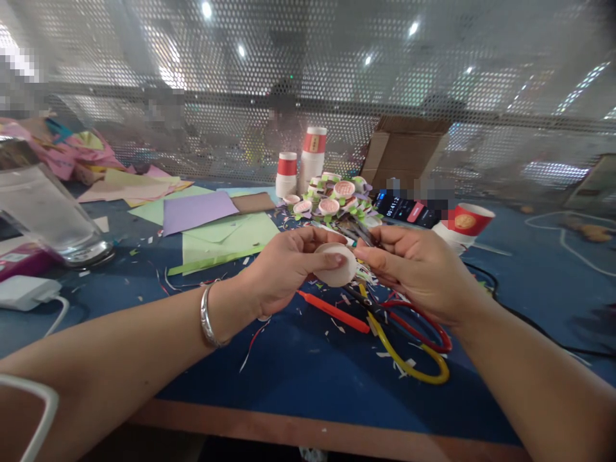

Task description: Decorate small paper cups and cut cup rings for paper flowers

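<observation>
My left hand point(283, 266), with a silver bangle at the wrist, is closed around a small round white paper cup base point(337, 268), thumb across its face. My right hand point(418, 269) is closed too, pinching the right edge of the same piece, where thin paper strips seem to hang. Both hands hover above the blue table point(298, 366). Directly beneath them lie scissors with red handles point(423, 327), scissors with yellow handles point(414, 366) and an orange pen-like tool point(332, 311).
A cluster of cut cup pieces with green and purple paper point(332, 199) sits behind the hands, with stacked red-and-white cups point(305, 160) beyond. Coloured paper sheets point(212, 224) lie left, a glass jar point(48, 218) far left, a phone point(404, 208) and red cup point(469, 221) right. Mesh screen behind.
</observation>
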A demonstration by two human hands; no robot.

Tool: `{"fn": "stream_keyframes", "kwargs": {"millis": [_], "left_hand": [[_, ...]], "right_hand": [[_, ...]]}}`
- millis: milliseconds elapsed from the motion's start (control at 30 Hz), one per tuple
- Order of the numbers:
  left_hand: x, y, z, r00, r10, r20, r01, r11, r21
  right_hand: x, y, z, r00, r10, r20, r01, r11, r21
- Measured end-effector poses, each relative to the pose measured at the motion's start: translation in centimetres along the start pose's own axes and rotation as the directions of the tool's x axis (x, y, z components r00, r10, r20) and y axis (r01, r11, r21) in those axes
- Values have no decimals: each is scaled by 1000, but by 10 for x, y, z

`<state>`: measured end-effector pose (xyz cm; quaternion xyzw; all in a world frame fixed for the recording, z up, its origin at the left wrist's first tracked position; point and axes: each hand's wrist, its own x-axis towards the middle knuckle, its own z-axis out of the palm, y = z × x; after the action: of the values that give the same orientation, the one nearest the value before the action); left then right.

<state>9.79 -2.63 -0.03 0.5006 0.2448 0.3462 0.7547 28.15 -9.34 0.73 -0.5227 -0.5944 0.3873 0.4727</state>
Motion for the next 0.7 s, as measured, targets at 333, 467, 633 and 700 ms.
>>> {"fn": "stream_keyframes", "kwargs": {"millis": [333,467,633,700], "left_hand": [[0,4,-4,987,-114,116,116,993,-15],[-2,7,-3,991,-106,82,107,994,-12],[1,5,-5,1000,-11,-17,11,1000,22],[2,3,-5,999,33,-15,-32,998,55]], "right_hand": [[-1,-5,-2,998,-53,-25,53,998,-16],[-2,-7,-3,994,-44,-99,48,998,33],[-2,-4,-3,995,-55,-78,54,998,-13],[-2,-3,-3,997,-72,-42,70,996,-51]]}}
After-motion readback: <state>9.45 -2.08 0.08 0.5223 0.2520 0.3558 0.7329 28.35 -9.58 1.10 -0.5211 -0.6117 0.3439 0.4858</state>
